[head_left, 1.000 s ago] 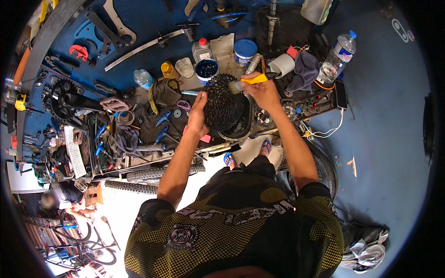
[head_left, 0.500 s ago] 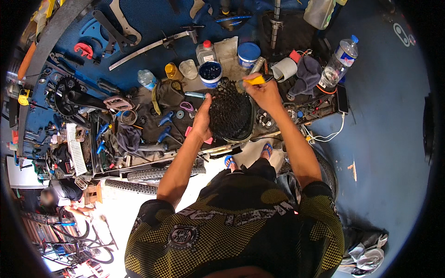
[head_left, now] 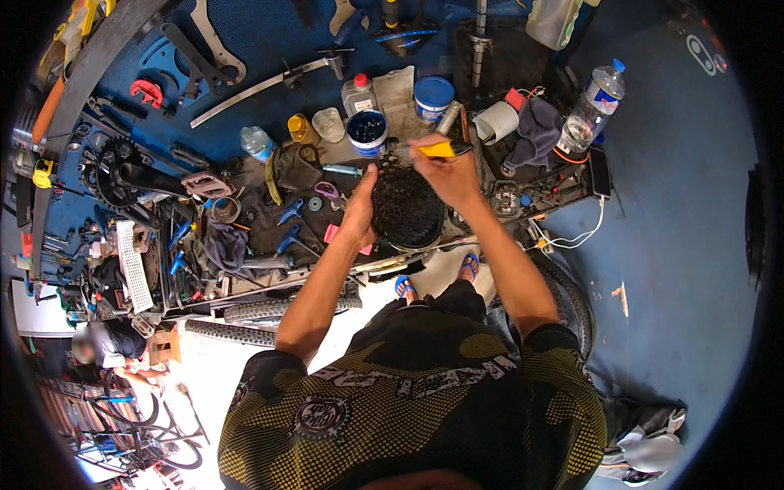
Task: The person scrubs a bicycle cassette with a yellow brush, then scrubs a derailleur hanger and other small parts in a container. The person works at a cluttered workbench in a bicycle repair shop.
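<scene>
My left hand grips the left edge of a large dark bicycle cassette, thumb pointing up along its side. The cassette is tilted over a dark tub, whose rim shows below and to the right. In my right hand is a brush with a yellow handle, closed in my fingers. The brush's head lies at the cassette's upper edge; its bristles are hard to make out. Just beyond stands an open blue-and-white tub with dark contents. A blue-handled tool lies left of the cassette.
Behind are a grey bottle with red cap, a lidded blue tub and a paper roll. A tall water bottle stands right. Blue-handled hex keys and a crankset lie left. Another person sits lower left.
My right hand has moved a little left with the brush, over the cassette's upper edge. My left hand keeps its hold on the cassette, and the whole view has shifted slightly.
</scene>
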`<state>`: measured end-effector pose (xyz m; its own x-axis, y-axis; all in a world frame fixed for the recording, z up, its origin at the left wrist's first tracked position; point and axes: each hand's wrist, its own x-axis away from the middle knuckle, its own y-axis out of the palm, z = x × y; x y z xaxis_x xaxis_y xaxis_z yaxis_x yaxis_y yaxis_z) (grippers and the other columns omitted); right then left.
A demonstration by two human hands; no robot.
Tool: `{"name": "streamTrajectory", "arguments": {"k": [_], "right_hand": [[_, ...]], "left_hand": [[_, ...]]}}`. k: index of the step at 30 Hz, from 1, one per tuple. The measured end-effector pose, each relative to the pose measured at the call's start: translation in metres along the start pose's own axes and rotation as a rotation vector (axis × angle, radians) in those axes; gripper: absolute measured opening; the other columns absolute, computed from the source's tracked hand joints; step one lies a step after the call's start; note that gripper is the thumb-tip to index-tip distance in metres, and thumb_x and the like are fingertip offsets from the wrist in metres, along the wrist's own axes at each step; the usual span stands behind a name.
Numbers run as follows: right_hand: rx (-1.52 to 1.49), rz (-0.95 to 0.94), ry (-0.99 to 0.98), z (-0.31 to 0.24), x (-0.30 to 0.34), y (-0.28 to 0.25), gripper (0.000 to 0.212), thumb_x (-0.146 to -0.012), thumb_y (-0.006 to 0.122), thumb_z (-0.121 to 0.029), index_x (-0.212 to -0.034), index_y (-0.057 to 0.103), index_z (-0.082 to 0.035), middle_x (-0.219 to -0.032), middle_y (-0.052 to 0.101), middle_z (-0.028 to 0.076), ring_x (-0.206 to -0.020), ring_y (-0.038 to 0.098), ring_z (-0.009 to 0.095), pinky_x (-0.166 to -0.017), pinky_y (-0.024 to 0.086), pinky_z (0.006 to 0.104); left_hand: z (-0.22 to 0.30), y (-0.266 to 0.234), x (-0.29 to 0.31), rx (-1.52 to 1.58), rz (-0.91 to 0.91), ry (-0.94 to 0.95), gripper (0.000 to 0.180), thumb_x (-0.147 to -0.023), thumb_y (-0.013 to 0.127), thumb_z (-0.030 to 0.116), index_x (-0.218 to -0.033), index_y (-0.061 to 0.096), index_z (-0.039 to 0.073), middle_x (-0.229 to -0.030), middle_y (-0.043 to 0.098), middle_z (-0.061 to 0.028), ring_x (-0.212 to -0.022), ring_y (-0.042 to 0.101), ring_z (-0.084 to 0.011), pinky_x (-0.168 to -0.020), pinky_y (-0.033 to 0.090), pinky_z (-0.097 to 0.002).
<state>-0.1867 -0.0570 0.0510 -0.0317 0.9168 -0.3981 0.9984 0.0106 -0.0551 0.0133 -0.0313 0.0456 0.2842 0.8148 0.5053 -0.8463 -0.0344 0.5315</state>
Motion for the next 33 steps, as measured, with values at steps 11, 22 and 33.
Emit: {"name": "streamTrajectory", "arguments": {"k": [11, 22, 33], "right_hand": [[-0.194, 0.363, 0.221, 0.052, 0.045, -0.034, 0.022, -0.100, 0.070, -0.006, -0.121, 0.067, -0.002, -0.105, 0.071, 0.005, -0.086, 0.068, 0.008, -0.075, 0.065, 0.0296], [-0.217, 0.229, 0.326, 0.053, 0.140, -0.015, 0.017, -0.099, 0.073, -0.004, -0.116, 0.070, -0.002, -0.110, 0.071, 0.005, -0.094, 0.069, 0.010, -0.075, 0.064, 0.0277], [-0.030, 0.385, 0.358, 0.038, 0.139, -0.055, 0.020, -0.099, 0.075, -0.007, -0.118, 0.073, -0.007, -0.092, 0.068, -0.004, -0.075, 0.058, 0.002, -0.064, 0.049, 0.0201]], "left_hand": [[0.001, -0.007, -0.004, 0.251, -0.111, 0.240, 0.060, -0.107, 0.051, 0.060, -0.137, 0.062, 0.009, -0.133, 0.069, -0.0142, -0.121, 0.066, -0.0317, -0.105, 0.053, -0.0503], [0.016, -0.028, -0.035, 0.323, -0.244, 0.271, 0.065, -0.105, 0.051, 0.062, -0.143, 0.059, 0.008, -0.138, 0.066, -0.0149, -0.124, 0.065, -0.0353, -0.106, 0.053, -0.0551], [0.023, -0.048, -0.029, 0.341, -0.297, 0.245, 0.064, -0.099, 0.065, 0.051, -0.146, 0.057, 0.008, -0.136, 0.068, -0.0179, -0.120, 0.068, -0.0373, -0.104, 0.055, -0.0577]]}}
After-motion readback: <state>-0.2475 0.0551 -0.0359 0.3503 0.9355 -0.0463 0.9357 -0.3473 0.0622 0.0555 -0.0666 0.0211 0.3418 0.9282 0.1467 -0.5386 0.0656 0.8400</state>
